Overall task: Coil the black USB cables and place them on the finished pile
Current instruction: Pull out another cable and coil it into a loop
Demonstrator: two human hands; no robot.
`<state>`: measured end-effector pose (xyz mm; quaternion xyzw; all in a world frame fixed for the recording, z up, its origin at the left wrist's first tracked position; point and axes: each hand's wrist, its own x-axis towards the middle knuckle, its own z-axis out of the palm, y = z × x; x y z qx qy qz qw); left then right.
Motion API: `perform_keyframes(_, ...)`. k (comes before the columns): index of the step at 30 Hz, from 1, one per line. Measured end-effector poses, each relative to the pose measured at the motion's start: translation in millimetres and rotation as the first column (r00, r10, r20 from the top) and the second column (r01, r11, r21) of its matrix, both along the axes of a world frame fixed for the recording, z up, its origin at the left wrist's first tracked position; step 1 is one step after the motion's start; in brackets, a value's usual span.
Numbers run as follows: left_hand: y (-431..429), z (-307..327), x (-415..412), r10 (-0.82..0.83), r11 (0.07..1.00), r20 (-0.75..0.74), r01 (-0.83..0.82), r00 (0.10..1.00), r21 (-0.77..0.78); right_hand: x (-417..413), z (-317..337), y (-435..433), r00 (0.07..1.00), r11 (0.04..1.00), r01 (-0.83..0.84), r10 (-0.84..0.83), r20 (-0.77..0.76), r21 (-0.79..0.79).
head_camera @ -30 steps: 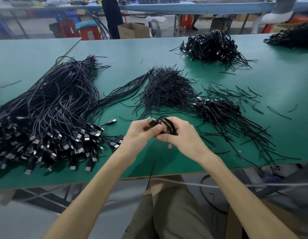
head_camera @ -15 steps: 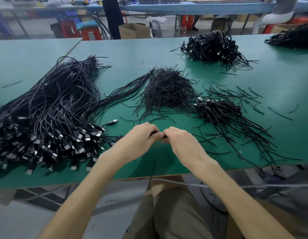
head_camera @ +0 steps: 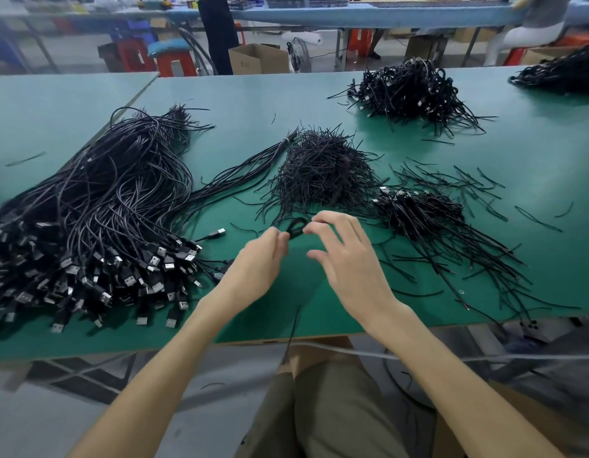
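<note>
Black USB cables (head_camera: 98,206) mostly lie uncoiled in a heap on the green desk (head_camera: 534,153), so much work is left; the left hand (head_camera: 253,269) pinches one small black coil (head_camera: 295,227), and the right hand (head_camera: 349,269) is spread beside it.

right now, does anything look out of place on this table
A thin black strand hangs over the middle of the table's front edge, likely to slip off. One USB plug lies apart from the big bundle.

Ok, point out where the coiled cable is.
Centre of the head view: the coiled cable is pinched by the left hand, right hand close beside it, just in front of the tie heap.
</note>
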<state>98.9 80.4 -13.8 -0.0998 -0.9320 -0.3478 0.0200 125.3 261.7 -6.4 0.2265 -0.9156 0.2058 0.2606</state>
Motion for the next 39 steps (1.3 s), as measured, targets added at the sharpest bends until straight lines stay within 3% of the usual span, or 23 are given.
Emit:
perform_keyframes(2,2,-1,-6,0.067,0.971,0.049,-0.076,0.997,0.226,3,2,4,0.978,0.977,-0.099,0.131,0.164,-0.191)
perform_keyframes(4,5,0,-9,0.038,0.873,0.151,-0.106,0.988,0.477,6,3,7,0.849,0.929,-0.146,0.294,0.439,-0.341)
perform_keyframes(6,7,2,-7,-0.011,0.783,0.213,-0.125,0.977,0.61,9,2,6,0.739,0.934,-0.186,0.337,0.584,-0.304)
perform_keyframes(9,13,4,-5,-0.031,0.749,0.237,-0.134,0.971,0.648,9,-4,4,0.681,0.949,-0.235,0.315,0.661,-0.21)
perform_keyframes(15,14,-3,-5,-0.032,0.727,0.257,-0.154,0.966,0.669,7,-13,-1,0.713,0.952,-0.296,0.278,0.643,-0.083)
perform_keyframes(18,17,-6,-5,-0.037,0.722,0.268,-0.16,0.963,0.673,3,-14,4,0.718,0.925,-0.116,0.33,0.613,-0.362)
perform_keyframes(20,19,-7,-4,-0.046,0.73,0.27,-0.152,0.962,0.667,-2,-14,9,0.773,0.747,0.098,0.359,0.523,-0.658)
perform_keyframes(22,20,-8,-2,-0.04,0.746,0.259,-0.143,0.965,0.651,-8,-15,5,0.805,0.551,0.249,0.34,0.487,-0.796)
perform_keyframes(26,29,-11,3,-0.005,0.812,0.179,-0.101,0.984,0.575,-12,-22,-13,0.826,0.438,0.326,0.3,0.478,-0.838)
perform_keyframes(30,39,-11,5,-0.016,0.855,0.094,-0.035,0.995,0.518,-13,-30,-22,0.863,0.418,0.345,0.212,0.459,-0.841)
perform_keyframes(39,35,-15,7,-0.027,0.784,0.107,-0.045,0.994,0.619,-12,-40,-26,0.892,0.417,0.3,0.196,0.407,-0.858)
